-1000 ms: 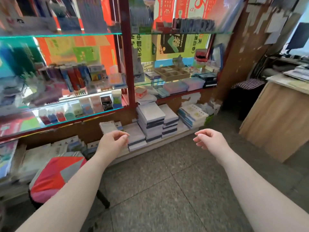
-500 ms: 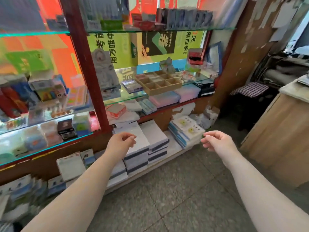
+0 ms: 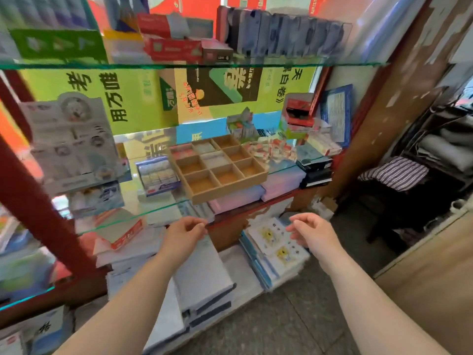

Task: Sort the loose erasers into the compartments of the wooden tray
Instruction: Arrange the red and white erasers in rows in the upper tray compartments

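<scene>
Both left hand (image 3: 183,235) and right hand (image 3: 313,233) hover empty, loosely curled, below the glass shelf (image 3: 153,204) with wooden tray (image 3: 230,188).

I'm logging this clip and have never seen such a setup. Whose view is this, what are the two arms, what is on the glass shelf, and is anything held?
There is no machine here. A person works with bare hands, and every picture comes from one wide-angle camera worn on their head, looking forward and down. The two arms reaching in from below are therefore the wearer's own. The left hand and right hand hang in front of a shop's shelves with fingers loosely curled, holding nothing. On the glass shelf above them sits a wooden tray split into nine compartments. A few at the back seem to hold something pale or pink, but blur hides what. To the right of the tray lies a heap of loose erasers, red and white. Neither hand touches them yet.
</scene>
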Motion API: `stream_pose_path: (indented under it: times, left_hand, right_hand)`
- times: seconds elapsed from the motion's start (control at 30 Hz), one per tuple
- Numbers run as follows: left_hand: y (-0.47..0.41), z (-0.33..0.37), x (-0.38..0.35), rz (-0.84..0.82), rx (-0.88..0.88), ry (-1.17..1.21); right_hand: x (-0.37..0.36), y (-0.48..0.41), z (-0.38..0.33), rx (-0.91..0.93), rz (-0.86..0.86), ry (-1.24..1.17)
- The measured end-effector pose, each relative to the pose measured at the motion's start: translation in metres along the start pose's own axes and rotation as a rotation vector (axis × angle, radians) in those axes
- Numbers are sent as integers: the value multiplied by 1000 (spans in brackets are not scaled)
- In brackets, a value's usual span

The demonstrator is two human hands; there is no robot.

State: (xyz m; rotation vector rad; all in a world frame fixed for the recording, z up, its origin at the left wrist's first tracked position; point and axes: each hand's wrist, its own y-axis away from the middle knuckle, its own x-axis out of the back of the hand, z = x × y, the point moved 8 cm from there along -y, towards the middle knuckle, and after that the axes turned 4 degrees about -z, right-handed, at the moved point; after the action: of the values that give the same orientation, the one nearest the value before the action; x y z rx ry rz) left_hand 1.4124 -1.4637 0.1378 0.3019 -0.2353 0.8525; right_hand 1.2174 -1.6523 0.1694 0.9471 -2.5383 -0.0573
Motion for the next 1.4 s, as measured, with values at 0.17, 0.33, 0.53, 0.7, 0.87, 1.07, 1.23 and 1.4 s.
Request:
stream_pose_path:
  times: [0.17, 0.33, 0.53, 0.7, 0.87, 1.07, 1.23, 1.4]
  left_hand:
    - [-112, 48, -60, -45, -32, -78]
    - [-200, 79, -117, -96, -60, -176]
    - [-292, 83, -174, 44, 24, -199]
    - [-337, 98, -214, 132, 167, -131]
    - [-343, 80, -208, 240, 308, -354]
    - [-348, 52, -221, 137, 533, -560]
    - [-347, 38, -221, 240, 586, -574]
    - [-345, 36, -222, 287, 577, -558]
  right_hand:
    - [29, -102, -3, -42, 3, -31]
    - [69, -210, 10, -73, 24, -55]
    - [97, -359, 30, -67, -127, -22]
    - [104, -454, 46, -38, -352, 144]
    - [70, -508, 47, 5, -528, 301]
    - [20, -520, 39, 165, -550, 458]
    - [13, -536, 43, 177, -503, 554]
    - [1, -540, 49, 195, -524, 735]
